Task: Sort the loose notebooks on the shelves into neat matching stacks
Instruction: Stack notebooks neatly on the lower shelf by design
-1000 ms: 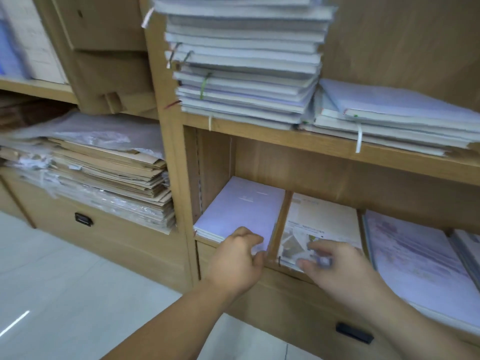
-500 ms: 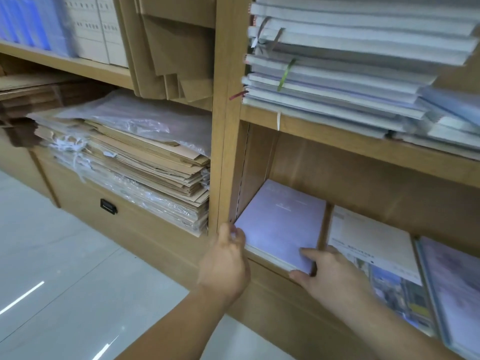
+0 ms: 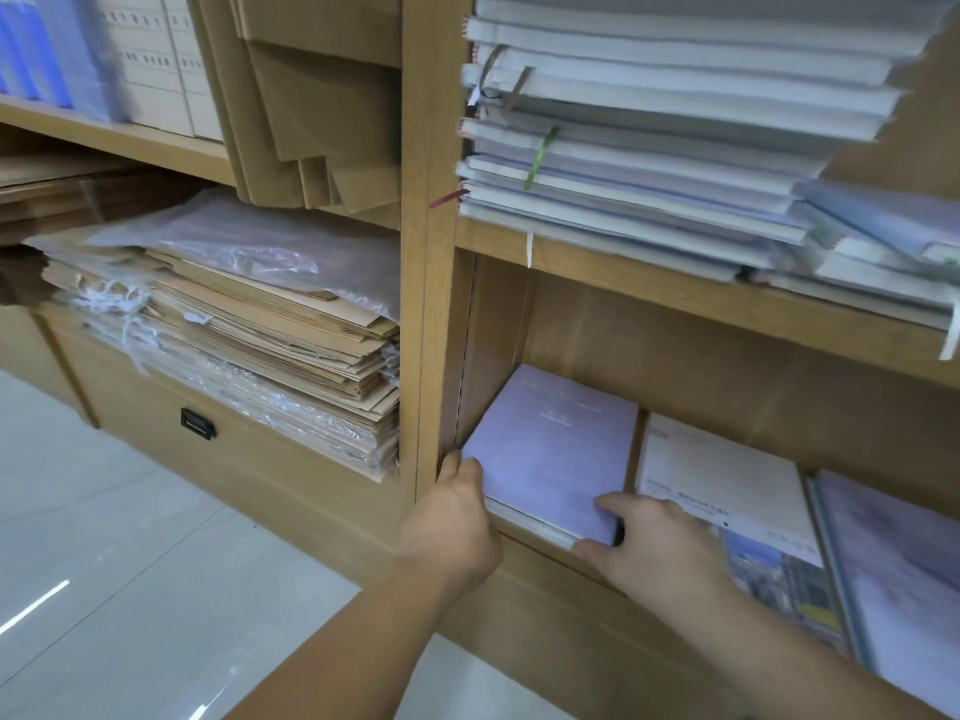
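A low stack of lilac notebooks (image 3: 550, 449) lies in the leftmost compartment of the lower shelf. My left hand (image 3: 452, 522) grips its front left corner beside the wooden upright. My right hand (image 3: 654, 548) pinches the front right corner, with a finger on top and the thumb under the edge. To the right lie a cream notebook with a city picture (image 3: 727, 485) and another lilac notebook (image 3: 893, 563). On the shelf above, a tall uneven pile of pale notebooks (image 3: 649, 148) stands next to a lower pile (image 3: 883, 252).
Brown paper envelopes (image 3: 260, 330), partly under clear plastic, fill the left bay above a drawer with a black handle (image 3: 197, 423). More envelopes (image 3: 311, 122), white boxes (image 3: 156, 59) and blue folders (image 3: 31, 44) sit higher up. A glossy tiled floor (image 3: 130, 589) lies below.
Both hands moved left: the left from the divider to the lilac stack's left corner, the right from the cream notebook to the stack's right corner. The view swung left.
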The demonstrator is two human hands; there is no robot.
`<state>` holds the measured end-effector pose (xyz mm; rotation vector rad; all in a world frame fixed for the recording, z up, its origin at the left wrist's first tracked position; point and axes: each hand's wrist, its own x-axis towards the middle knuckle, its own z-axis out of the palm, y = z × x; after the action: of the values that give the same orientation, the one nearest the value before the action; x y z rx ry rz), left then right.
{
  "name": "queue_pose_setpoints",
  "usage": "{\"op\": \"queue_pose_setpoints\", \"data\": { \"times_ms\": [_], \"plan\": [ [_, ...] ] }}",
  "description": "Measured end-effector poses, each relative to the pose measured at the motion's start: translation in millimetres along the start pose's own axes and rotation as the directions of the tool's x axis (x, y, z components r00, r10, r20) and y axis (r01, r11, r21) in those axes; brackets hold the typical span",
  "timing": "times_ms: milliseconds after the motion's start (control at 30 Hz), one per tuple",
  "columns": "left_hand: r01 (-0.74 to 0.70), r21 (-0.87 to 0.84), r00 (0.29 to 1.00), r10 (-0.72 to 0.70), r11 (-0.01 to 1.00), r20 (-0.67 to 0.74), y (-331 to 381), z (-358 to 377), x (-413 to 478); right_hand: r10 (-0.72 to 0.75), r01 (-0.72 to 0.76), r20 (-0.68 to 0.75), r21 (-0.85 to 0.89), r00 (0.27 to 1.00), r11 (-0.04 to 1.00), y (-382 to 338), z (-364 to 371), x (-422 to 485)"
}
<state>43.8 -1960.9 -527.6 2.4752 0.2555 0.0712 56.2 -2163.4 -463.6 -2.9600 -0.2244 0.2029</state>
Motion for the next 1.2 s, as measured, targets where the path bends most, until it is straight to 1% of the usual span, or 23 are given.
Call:
{"op": "queue_pose_setpoints", "data": {
  "times_ms": [33,133,200,267,300,367,467,567,700,800,867,900,967,1033,1100,1200],
  "plan": [
    [0.014,0.001,1.0,-0.014,1.0,0.011,2.5,0.2,0.8,0.018,-0.018,-0.002,0.022,1.0,1.0,-1.2,2.1,1.2],
    [0.054,0.002,0.998,-0.054,0.999,0.011,7.6,0.3,3.0,0.087,-0.086,0.003,0.159,0.996,0.984,-3.3,5.1,4.6],
    [0.042,-0.015,0.999,-0.042,0.999,-0.018,7.4,-0.6,4.9,0.112,-0.109,0.001,0.213,0.994,0.971,-0.6,5.8,6.1],
    [-0.004,-0.023,0.999,0.003,1.0,-0.046,3.8,-2.6,5.1,0.119,-0.116,0.002,0.236,0.993,0.965,3.2,6.4,4.9],
    [-0.024,-0.036,0.999,0.022,0.999,-0.049,0.5,-4.9,5.0,0.123,-0.12,0.003,0.234,0.992,0.965,4.2,7.0,4.1],
    [-0.052,-0.051,0.999,0.052,0.997,-0.011,-7.7,-9.1,3.5,0.124,-0.119,-0.012,0.211,0.992,0.97,5.4,8.7,1.9],
    [-0.09,-0.012,0.996,0.09,0.996,0.009,-13.1,-12.7,2.1,0.113,-0.105,-0.055,0.139,0.992,0.985,0.3,9.9,-3.2],
    [-0.046,-0.11,0.999,0.044,0.993,-0.022,-11.2,-9.3,3.7,0.118,-0.109,-0.073,0.117,0.99,0.987,-8.4,12.1,-6.0],
    [0.013,-0.291,0.999,-0.025,0.957,-0.037,-14.3,-3.3,5.0,0.139,-0.127,-0.053,0.179,0.989,0.976,-14.4,16.7,-14.0],
    [0.021,-0.325,0.999,-0.028,0.946,-0.016,-17.8,-0.2,3.3,0.154,-0.142,-0.05,0.193,0.987,0.971,-11.7,16.0,-17.5],
    [-0.003,-0.297,1.0,-0.001,0.955,-0.012,-22.2,0.8,2.2,0.157,-0.146,-0.057,0.172,0.986,0.974,-10.2,16.3,-17.3],
    [-0.019,-0.261,1.0,0.015,0.965,-0.02,-24.3,0.1,0.2,0.158,-0.147,-0.062,0.158,0.985,0.977,-11.2,16.2,-17.3],
    [-0.058,-0.209,0.995,0.04,0.976,-0.087,-29.4,-1.0,-2.6,0.153,-0.143,-0.075,0.132,0.985,0.981,-14.0,16.8,-16.7],
    [-0.064,-0.259,0.986,0.021,0.964,-0.164,-30.9,-2.0,-2.1,0.155,-0.142,-0.086,0.141,0.984,0.98,-15.8,18.6,-15.8],
    [-0.07,-0.295,0.977,0.006,0.953,-0.213,-30.1,-2.5,-2.0,0.161,-0.144,-0.103,0.157,0.982,0.977,-16.0,21.0,-15.2],
    [-0.101,-0.263,0.968,0.034,0.959,-0.249,-30.5,0.1,0.3,0.166,-0.142,-0.129,0.18,0.978,0.973,-13.4,24.1,-13.1]
  ]
}}
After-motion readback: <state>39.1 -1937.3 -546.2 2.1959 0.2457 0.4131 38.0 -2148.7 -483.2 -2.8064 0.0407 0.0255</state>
